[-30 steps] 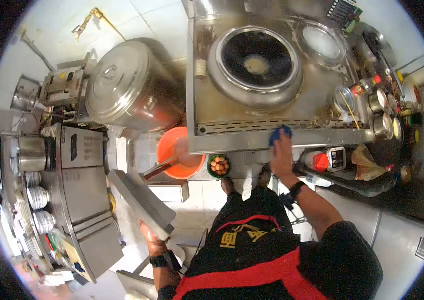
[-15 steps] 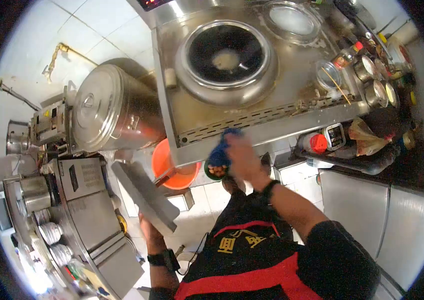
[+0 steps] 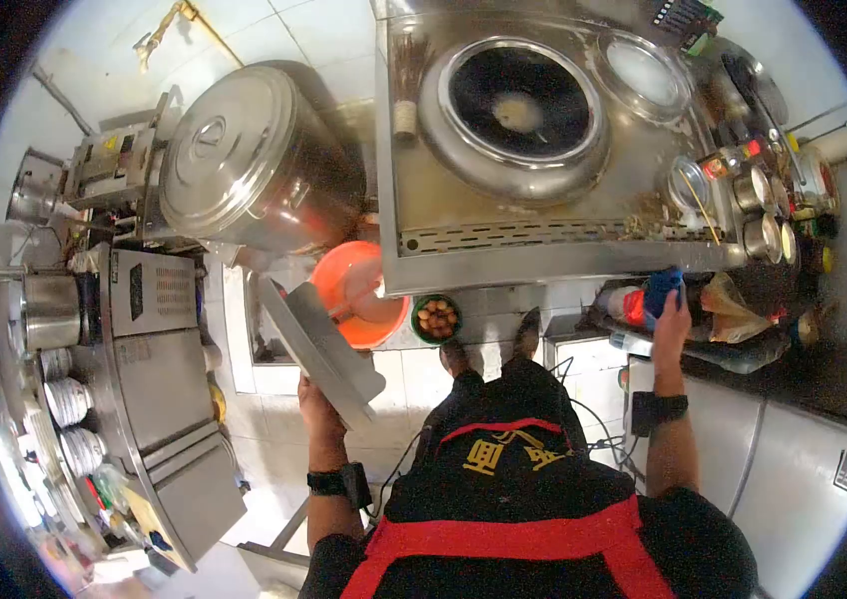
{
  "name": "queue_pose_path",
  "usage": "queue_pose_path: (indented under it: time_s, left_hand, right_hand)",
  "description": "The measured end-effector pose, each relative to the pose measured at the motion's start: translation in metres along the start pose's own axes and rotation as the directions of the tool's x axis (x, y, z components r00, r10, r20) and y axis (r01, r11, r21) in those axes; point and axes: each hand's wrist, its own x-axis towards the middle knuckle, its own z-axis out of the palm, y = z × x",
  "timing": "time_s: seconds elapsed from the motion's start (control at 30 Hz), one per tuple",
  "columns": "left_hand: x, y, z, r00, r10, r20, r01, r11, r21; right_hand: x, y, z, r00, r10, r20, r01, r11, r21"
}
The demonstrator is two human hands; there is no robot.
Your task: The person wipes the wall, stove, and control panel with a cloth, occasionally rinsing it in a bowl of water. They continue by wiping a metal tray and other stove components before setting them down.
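My left hand (image 3: 319, 407) grips the lower end of a grey metal panel with bent edges (image 3: 315, 347), held tilted beside the orange bucket (image 3: 345, 337). Its fingers are partly hidden behind the metal. Out to the right, my right hand (image 3: 672, 327) is closed around a blue cloth (image 3: 663, 291), in front of the stove's right end and above the shelf with a red-lidded container (image 3: 634, 305). On the floor near my feet stands a green basket (image 3: 418, 331) with several brown, egg-like round things (image 3: 439, 317) in it.
The steel stove (image 3: 563, 268) with its round wok burner (image 3: 516, 105) spans the front. A large lidded pot (image 3: 234, 160) stands at its left. Bowls and a bottle (image 3: 733, 160) crowd the right end. Steel cabinets (image 3: 159, 369) line the left, and a steel fridge (image 3: 703, 439) the right.
My right hand has moved with the blue cloth from the stove's front edge far to the right. My left hand still holds the metal panel. The view has shifted, and the green basket shows fully.
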Motion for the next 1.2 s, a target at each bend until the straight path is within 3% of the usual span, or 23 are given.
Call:
queue_pose_path:
  time_s: [0.03,0.07,0.13,0.2,0.23,0.3,0.37,0.43,0.47,0.5,0.57,0.6,0.63,0.67,0.73,0.8,0.83,0.9,0.97,1.03,1.1,1.2]
  left_hand:
    - [0.002,-0.003,-0.008,1.0,0.001,-0.005,-0.001,1.0,-0.007]
    - [0.007,-0.008,-0.021,1.0,0.021,-0.019,-0.022,0.999,-0.038]
    - [0.006,-0.008,-0.03,0.998,0.044,-0.043,-0.047,0.996,-0.074]
    - [-0.005,-0.001,-0.032,0.997,0.065,-0.047,-0.065,0.998,-0.011]
    - [-0.006,-0.003,-0.036,0.996,0.068,-0.056,-0.069,0.998,-0.014]
    - [-0.008,-0.008,-0.045,0.988,0.069,-0.139,-0.067,0.998,0.021]
    - [-0.016,-0.01,-0.053,0.985,0.092,-0.144,-0.085,0.995,0.054]
    - [-0.024,-0.016,-0.069,0.98,0.115,-0.161,-0.101,0.991,0.092]
    - [-0.026,-0.022,-0.084,0.979,0.123,-0.165,-0.109,0.99,0.092]
    - [-0.028,-0.023,-0.091,0.978,0.131,-0.163,-0.118,0.989,0.091]
    - [-0.034,-0.026,-0.099,0.97,0.11,-0.215,-0.103,0.994,0.039]
    - [-0.038,-0.027,-0.103,0.963,0.084,-0.257,-0.089,0.996,-0.008]
    - [-0.04,-0.031,-0.11,0.96,0.085,-0.267,-0.092,0.996,-0.013]
    - [-0.043,-0.037,-0.118,0.953,0.106,-0.282,-0.115,0.993,-0.015]
    - [-0.05,-0.041,-0.127,0.946,0.123,-0.3,-0.133,0.991,-0.013]
    - [-0.055,-0.036,-0.121,0.933,0.053,-0.355,-0.071,0.997,-0.038]
    - [-0.059,-0.036,-0.117,0.934,0.055,-0.353,-0.071,0.997,-0.033]
    - [-0.065,-0.036,-0.111,0.932,0.142,-0.335,-0.137,0.99,0.037]
    - [-0.066,-0.038,-0.114,0.932,0.131,-0.337,-0.128,0.991,0.031]
    - [-0.059,-0.038,-0.106,0.943,0.109,-0.316,-0.106,0.994,0.026]
    - [-0.057,-0.029,-0.088,0.943,0.099,-0.319,-0.112,0.993,-0.024]
    - [-0.045,-0.029,-0.098,0.958,0.131,-0.254,-0.117,0.991,0.07]
  right_hand:
    - [-0.012,-0.017,0.008,0.988,0.152,0.037,-0.156,0.964,0.214]
    - [-0.017,-0.007,0.025,0.999,-0.028,0.041,0.028,1.0,0.005]
    - [-0.032,-0.024,0.058,0.995,-0.068,0.067,0.065,0.997,0.053]
    - [-0.065,-0.086,0.096,0.985,0.024,0.173,-0.052,0.986,0.159]
    - [-0.077,-0.115,0.1,0.966,-0.007,0.258,0.002,1.0,0.02]
    - [-0.069,-0.083,0.151,0.866,-0.385,0.32,0.414,0.91,-0.026]
    - [-0.071,-0.075,0.188,0.848,-0.387,0.361,0.4,0.915,0.041]
    - [-0.086,-0.077,0.216,0.72,-0.672,0.176,0.689,0.722,-0.065]
    - [-0.094,-0.084,0.22,0.701,-0.646,0.303,0.693,0.717,-0.076]
    - [-0.106,-0.093,0.225,0.698,-0.644,0.312,0.693,0.717,-0.072]
    - [-0.12,-0.109,0.237,0.569,-0.732,0.375,0.822,0.514,-0.245]
    - [-0.12,-0.113,0.24,0.492,-0.732,0.471,0.866,0.465,-0.182]
    - [-0.12,-0.118,0.243,0.483,-0.734,0.477,0.871,0.46,-0.175]
    - [-0.122,-0.13,0.241,0.364,-0.747,0.556,0.913,0.405,-0.055]
    - [-0.126,-0.147,0.242,0.236,-0.746,0.622,0.932,0.355,0.072]
    - [-0.124,-0.163,0.252,-0.084,-0.604,0.792,0.996,-0.031,0.083]
    - [-0.124,-0.168,0.261,-0.081,-0.606,0.791,0.996,-0.027,0.082]
    - [-0.124,-0.18,0.285,-0.291,-0.642,0.709,0.947,-0.091,0.307]
    - [-0.138,-0.173,0.339,-0.435,-0.681,0.589,0.891,-0.235,0.388]
    - [-0.162,-0.204,0.352,-0.488,-0.798,0.353,0.779,-0.215,0.59]
    - [-0.186,-0.209,0.375,-0.448,-0.807,0.384,0.892,-0.373,0.257]
    - [-0.183,-0.202,0.366,-0.323,-0.799,0.507,0.942,-0.223,0.249]
